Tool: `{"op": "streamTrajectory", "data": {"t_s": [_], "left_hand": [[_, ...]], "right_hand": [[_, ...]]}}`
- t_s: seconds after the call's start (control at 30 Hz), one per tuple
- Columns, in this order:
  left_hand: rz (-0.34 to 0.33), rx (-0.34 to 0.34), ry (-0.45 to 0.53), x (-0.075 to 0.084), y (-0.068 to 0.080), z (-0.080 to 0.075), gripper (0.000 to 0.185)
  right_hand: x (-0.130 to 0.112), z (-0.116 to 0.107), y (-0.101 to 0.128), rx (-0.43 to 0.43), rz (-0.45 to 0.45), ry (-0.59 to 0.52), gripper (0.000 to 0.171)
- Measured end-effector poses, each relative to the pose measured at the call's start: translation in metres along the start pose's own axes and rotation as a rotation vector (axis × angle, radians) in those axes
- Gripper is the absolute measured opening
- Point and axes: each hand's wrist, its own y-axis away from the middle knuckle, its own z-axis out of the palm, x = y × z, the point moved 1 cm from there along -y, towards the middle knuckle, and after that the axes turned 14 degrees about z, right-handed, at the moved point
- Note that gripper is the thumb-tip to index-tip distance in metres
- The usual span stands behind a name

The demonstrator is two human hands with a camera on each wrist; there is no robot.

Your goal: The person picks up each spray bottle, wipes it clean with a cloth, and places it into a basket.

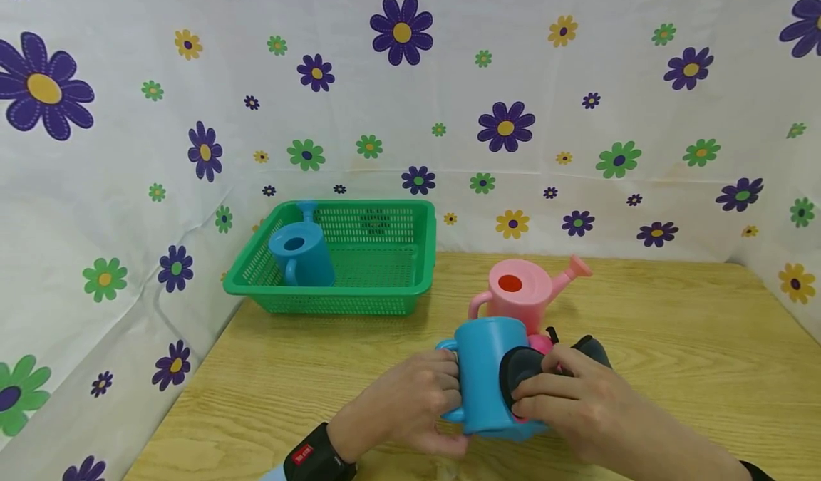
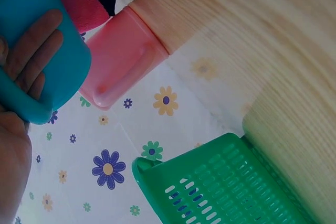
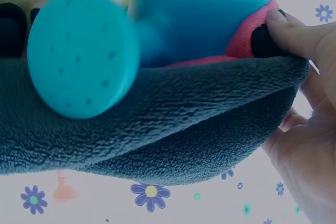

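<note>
My left hand [image 1: 420, 395] grips the handle of a blue watering can [image 1: 484, 374], its fingers curled through the handle. The can is tilted, and its base is turned partly toward the head camera. In my right hand [image 1: 590, 399], a dark grey fluffy cloth [image 3: 194, 108] with a pink side and black trim is pinched and pressed against the can. The right wrist view shows the can's round sprinkler head [image 3: 79, 56] in front of the cloth. Just behind stands a pink watering can [image 1: 519, 292], upright on the table.
A green perforated basket [image 1: 346, 301] stands at the back left of the wooden table [image 1: 693, 338]. Inside it is another blue watering can [image 1: 311, 260]. A white curtain [image 1: 442, 89] with flower prints hangs behind and at the sides.
</note>
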Motion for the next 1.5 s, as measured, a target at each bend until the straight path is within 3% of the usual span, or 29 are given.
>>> {"op": "streamTrajectory", "data": {"t_s": [0.1,0.23,0.4,0.73,1.1,1.5], "left_hand": [[0.012,-0.013,0.011,0.003,-0.002,-0.001,0.047],[0.04,-0.003,-0.023,0.006,-0.004,-0.003,0.045],[0.057,0.016,-0.029,0.01,-0.006,-0.002,0.043],[0.071,-0.007,0.027,0.016,-0.009,-0.001,0.04],[0.048,-0.135,0.091,0.022,-0.009,-0.003,0.044],[0.049,-0.112,0.065,0.021,-0.006,-0.002,0.045]], "right_hand": [[0.005,0.001,-0.001,0.044,-0.003,0.011,0.019],[0.011,0.001,-0.004,0.095,-0.027,0.023,0.034],[0.019,0.002,-0.004,0.129,-0.001,0.016,0.036],[0.041,0.003,-0.003,0.155,0.094,-0.02,0.042],[0.058,0.0,0.001,0.193,0.176,-0.007,0.053],[0.055,0.0,0.004,0.171,0.172,-0.012,0.051]]}}
